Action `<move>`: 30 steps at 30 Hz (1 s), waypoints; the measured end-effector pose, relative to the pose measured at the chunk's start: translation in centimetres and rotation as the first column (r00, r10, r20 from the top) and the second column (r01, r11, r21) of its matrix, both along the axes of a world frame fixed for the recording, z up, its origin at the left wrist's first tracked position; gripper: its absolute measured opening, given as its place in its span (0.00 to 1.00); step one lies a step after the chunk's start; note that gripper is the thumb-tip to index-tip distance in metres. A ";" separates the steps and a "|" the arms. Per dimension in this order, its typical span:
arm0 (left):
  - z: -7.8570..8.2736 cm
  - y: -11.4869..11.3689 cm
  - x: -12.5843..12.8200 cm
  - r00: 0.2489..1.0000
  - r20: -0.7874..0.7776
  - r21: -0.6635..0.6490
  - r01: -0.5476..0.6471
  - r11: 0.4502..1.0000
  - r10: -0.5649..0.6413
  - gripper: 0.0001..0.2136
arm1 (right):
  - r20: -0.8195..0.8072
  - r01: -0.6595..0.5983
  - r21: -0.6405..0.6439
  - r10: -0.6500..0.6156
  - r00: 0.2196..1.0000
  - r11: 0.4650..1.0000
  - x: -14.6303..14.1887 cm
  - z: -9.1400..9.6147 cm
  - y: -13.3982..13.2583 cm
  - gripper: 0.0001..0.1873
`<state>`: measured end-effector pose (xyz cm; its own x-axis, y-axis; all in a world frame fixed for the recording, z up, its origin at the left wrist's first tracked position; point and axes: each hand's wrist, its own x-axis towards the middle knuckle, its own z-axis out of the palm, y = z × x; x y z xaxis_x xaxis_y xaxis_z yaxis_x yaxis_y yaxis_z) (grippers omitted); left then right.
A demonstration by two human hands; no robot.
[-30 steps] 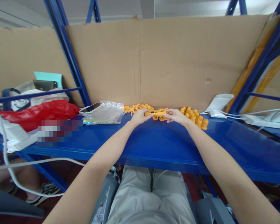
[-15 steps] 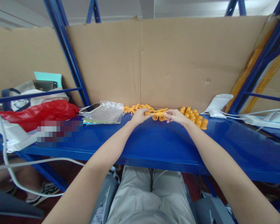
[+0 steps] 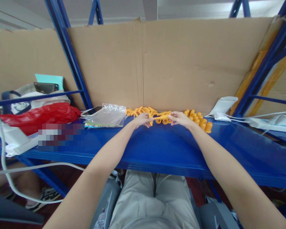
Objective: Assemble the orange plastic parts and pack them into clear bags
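Observation:
At the middle of the blue table, my left hand is closed on a small orange branched piece, whose lower end points down past the fingertips. My right hand pinches the right end of a slim orange piece, which tapers towards the left fingertips. Whether the two pieces are joined or only touch I cannot tell. Just behind and below them stand round hollow orange parts. Several orange branched pieces with small metal chains lie in a pile behind my left hand.
Several orange cup-shaped parts stand in rows right of my right hand. A clear plastic bag and a phone lie left, beside a red plastic bag. White cables run at both sides; a cardboard wall closes the back.
The orange piece at my left hand has turned, so that one end now points downward. My left fingers have shifted slightly lower. The right hand is almost where it was.

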<state>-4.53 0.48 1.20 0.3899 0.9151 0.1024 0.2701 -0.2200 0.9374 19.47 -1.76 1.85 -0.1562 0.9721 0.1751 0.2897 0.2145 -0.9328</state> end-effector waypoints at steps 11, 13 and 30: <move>0.3 0.3 0.5 1.000 0.020 0.211 -0.015 0.977 0.011 0.17 | -0.009 0.001 -0.002 -0.001 1.000 1.000 -0.1 0.4 -0.4 0.13; 0.4 0.1 0.7 1.000 0.008 0.221 -0.023 0.975 0.021 0.15 | -0.014 0.008 -0.029 -0.008 1.000 1.000 -0.2 0.5 -0.7 0.12; 0.8 -1.0 1.6 0.996 0.076 0.050 0.033 0.998 -0.037 0.14 | 0.268 0.202 0.565 -0.409 0.873 0.800 -1.3 -0.4 -0.4 0.18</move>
